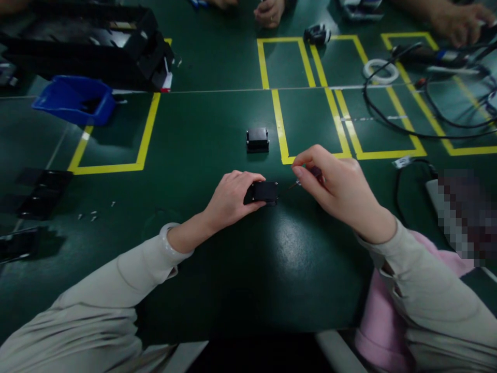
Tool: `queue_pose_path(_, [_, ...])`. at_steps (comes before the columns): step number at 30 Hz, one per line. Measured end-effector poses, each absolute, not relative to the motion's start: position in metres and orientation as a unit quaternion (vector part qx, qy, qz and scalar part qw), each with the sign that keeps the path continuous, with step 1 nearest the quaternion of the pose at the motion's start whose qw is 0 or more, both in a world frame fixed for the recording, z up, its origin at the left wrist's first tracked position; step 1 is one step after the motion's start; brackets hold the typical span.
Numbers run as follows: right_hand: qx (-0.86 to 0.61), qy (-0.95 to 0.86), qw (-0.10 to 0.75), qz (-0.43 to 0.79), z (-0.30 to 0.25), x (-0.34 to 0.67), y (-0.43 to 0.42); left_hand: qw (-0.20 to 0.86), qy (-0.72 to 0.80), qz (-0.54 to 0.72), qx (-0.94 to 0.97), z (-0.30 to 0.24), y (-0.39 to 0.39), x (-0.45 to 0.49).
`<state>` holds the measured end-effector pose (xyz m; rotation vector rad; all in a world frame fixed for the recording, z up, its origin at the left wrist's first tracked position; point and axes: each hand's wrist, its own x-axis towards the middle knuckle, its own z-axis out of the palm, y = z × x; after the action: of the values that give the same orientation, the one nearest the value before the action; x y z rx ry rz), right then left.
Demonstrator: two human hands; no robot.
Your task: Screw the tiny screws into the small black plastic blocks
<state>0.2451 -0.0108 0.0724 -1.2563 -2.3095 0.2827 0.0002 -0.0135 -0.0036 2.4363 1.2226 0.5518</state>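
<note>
My left hand (233, 194) is closed around a small black box-shaped part (265, 191) that rests on the green table (217, 129). My right hand (334, 184) pinches a small dark-handled screwdriver (306, 176), and its thin tip reaches the right side of that part. A second small black part (257, 140) lies on the table just beyond my hands, untouched.
Yellow tape outlines (310, 98) mark rectangles on the table. A blue bin (75, 99) and a black tray (97, 44) sit at far left, with loose screws (93, 213) nearby. Black cables (407, 124) and a white ring (380, 71) lie at right. Other people's hands (269, 11) work at the far edge.
</note>
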Motion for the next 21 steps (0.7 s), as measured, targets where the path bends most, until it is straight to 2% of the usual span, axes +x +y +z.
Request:
queue_pose_path(9, [-0.447, -0.837, 0.302, 0.095, 0.06, 0.252, -0.01, 0.154, 0.404, 0.198, 0.88, 0.005, -0.012, -0.003])
queue_pose_path(21, [-0.452, -0.783, 0.384, 0.189, 0.04, 0.254, -0.001, 0.104, 0.411, 0.185, 0.886, 0.008, -0.004, -0.011])
